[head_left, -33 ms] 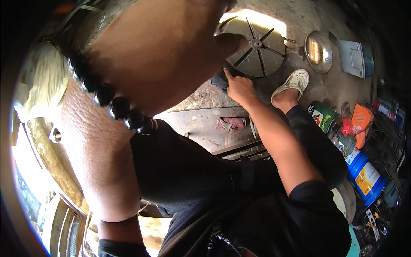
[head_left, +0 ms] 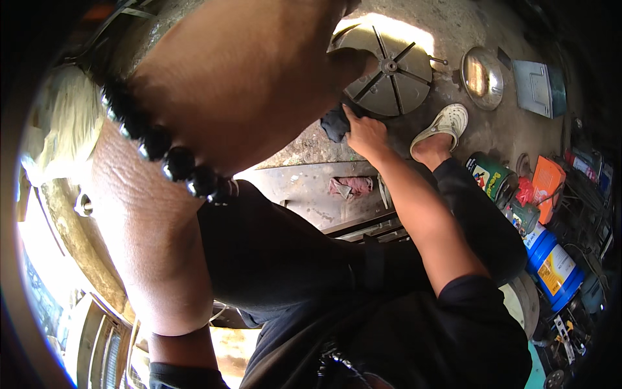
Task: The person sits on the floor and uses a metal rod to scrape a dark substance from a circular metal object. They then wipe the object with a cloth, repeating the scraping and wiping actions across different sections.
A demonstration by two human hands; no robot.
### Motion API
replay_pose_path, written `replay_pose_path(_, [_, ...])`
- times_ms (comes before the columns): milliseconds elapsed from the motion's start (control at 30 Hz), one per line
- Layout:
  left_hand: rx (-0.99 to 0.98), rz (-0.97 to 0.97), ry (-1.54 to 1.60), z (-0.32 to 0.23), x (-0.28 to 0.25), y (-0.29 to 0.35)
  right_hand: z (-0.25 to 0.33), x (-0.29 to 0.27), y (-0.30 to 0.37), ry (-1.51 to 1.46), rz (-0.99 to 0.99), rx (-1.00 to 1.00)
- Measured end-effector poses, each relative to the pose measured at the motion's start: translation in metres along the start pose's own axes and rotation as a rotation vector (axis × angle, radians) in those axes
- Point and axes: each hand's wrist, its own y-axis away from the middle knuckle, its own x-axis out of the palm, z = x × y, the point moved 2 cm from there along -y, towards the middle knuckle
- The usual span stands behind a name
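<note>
My left hand (head_left: 259,78) looms large and close across the upper left, a bracelet of shiny black beads (head_left: 155,142) round its wrist. Its thumb sticks out to the right; the other fingers are mostly cut off by the top edge. Lower down, my right hand (head_left: 368,136) is closed on a dark cloth (head_left: 335,124), with the index finger stretched forward along it. The cloth lies at the near rim of a round metal rotary table (head_left: 414,84) with radial slots. Part of that disc is hidden behind my left thumb.
A crumpled pink rag (head_left: 350,187) lies on a pale metal surface (head_left: 304,188) before my knees. My foot in a pale clog (head_left: 447,126) stands right of the disc. Farther right are a round metal bowl (head_left: 481,78), a metal box (head_left: 532,89), green tins (head_left: 486,178) and a blue bucket (head_left: 554,269).
My right hand and the dark cloth have shifted slightly to the right and nearer to me. My left hand stays almost in place.
</note>
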Motion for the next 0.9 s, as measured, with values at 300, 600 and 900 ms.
replay_pose_path(300, [-0.017,0.009,0.061,0.001,0.0,0.006,-0.101,0.034,0.055,-0.367,-0.156,0.418])
replay_pose_path(600, [-0.065,0.196,0.268,0.024,-0.006,-0.007,-0.031,0.031,-0.025,-0.372,0.022,0.471])
replay_pose_path(900, [0.136,0.02,0.139,0.005,0.008,-0.008,0.037,0.083,-0.053,-0.313,-0.27,-0.06])
